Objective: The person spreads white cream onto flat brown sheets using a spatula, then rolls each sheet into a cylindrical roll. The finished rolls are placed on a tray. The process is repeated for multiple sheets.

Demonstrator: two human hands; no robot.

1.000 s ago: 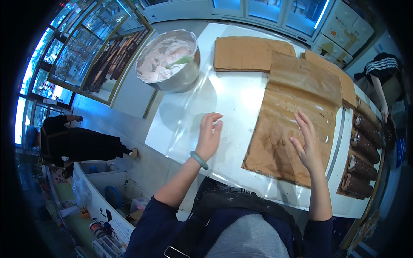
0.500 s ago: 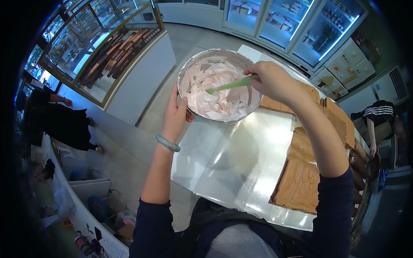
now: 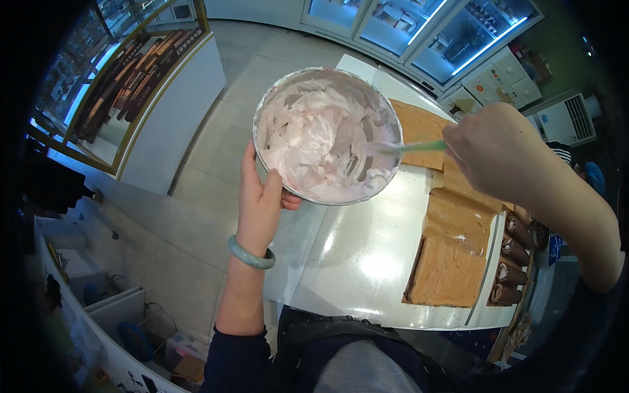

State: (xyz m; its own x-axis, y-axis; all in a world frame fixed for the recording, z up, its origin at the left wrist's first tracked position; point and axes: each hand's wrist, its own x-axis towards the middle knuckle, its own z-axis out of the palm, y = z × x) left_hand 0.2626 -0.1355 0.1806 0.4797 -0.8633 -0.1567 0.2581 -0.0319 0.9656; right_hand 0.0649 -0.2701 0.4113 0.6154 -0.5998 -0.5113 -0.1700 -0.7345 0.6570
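We see the bowl (image 3: pixel 350 95) in the upper middle of the frame, at the worktop's (image 3: pixel 357 255) upper left part, with pale pink cream (image 3: pixel 314 137) inside. The left hand (image 3: pixel 259 200) is cupped against the outside of its lower left rim; we cannot tell how firmly that grip pinches, since part of the fingers is hidden. The right hand (image 3: pixel 488 150) is clamped round the green handle of a spatula (image 3: pixel 424 146), whose blurred, cream-smeared blade is at the bowl's right inner wall.

We judge the bowl's steadiness the main worry: a hard push of the blade to the right would have only the left hand's hold to check it, and a loose one could let the bowl skid or tip. We cannot see its base, so how well it is supported is uncertain.

Cream lies close to the lower right rim, so a quick upward flick there could throw some over the edge, perhaps onto the brown sheets (image 3: pixel 449 272) at lower right. A handle slick with cream could twist in the fingers. We would also watch the left hand's bangle (image 3: pixel 252 254), which could knock the bowl if the wrist rose.
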